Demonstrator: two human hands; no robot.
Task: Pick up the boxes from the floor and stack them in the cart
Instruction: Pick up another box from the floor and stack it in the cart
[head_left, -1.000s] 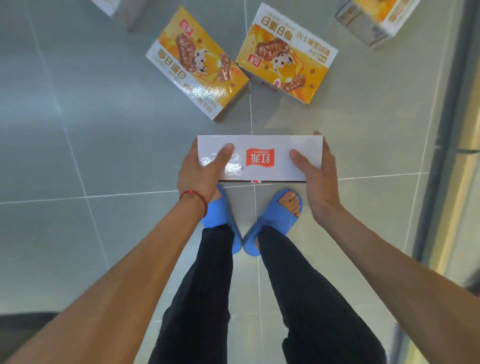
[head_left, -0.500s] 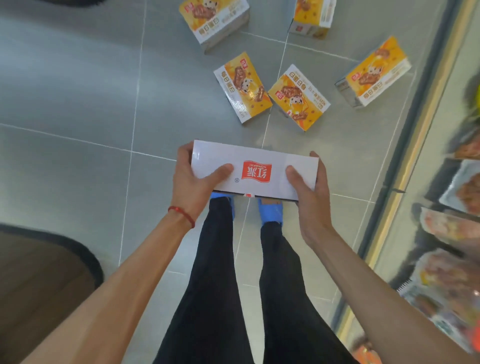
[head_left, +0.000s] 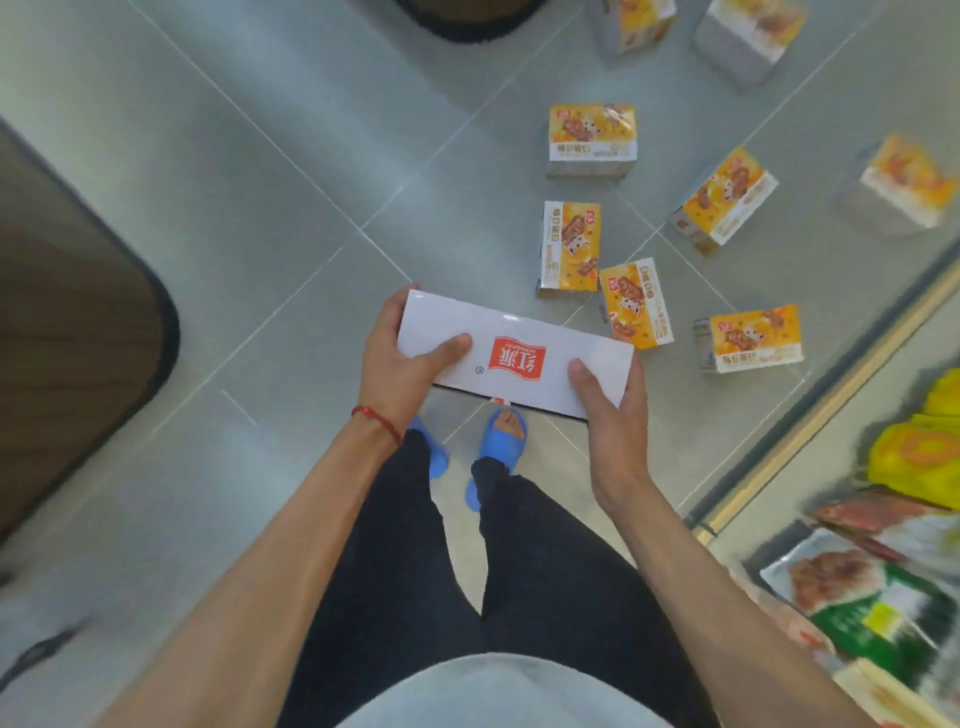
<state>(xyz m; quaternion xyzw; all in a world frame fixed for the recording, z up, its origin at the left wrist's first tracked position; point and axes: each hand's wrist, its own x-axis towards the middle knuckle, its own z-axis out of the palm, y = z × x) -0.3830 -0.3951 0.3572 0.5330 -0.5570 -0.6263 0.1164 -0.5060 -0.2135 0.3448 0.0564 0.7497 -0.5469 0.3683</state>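
I hold a flat white box (head_left: 524, 338) with a red logo in front of me, above my feet. My left hand (head_left: 400, 358) grips its left end, thumb on top. My right hand (head_left: 613, 410) grips its right end the same way. Several orange-and-white boxes lie scattered on the grey tile floor beyond it: one (head_left: 570, 252) just past the white box, another (head_left: 636, 304) beside it, a third (head_left: 753, 338) further right. No cart shows in view.
A dark brown surface with a black rounded edge (head_left: 78, 332) fills the left side. A display case with packaged food (head_left: 872, 587) runs along the right, edged by a metal strip (head_left: 810, 410). More boxes (head_left: 592, 137) lie further back.
The view has swung: the brown surface now looms larger at left and the floor boxes sit to the right. The white box stays in both hands, tilted slightly.
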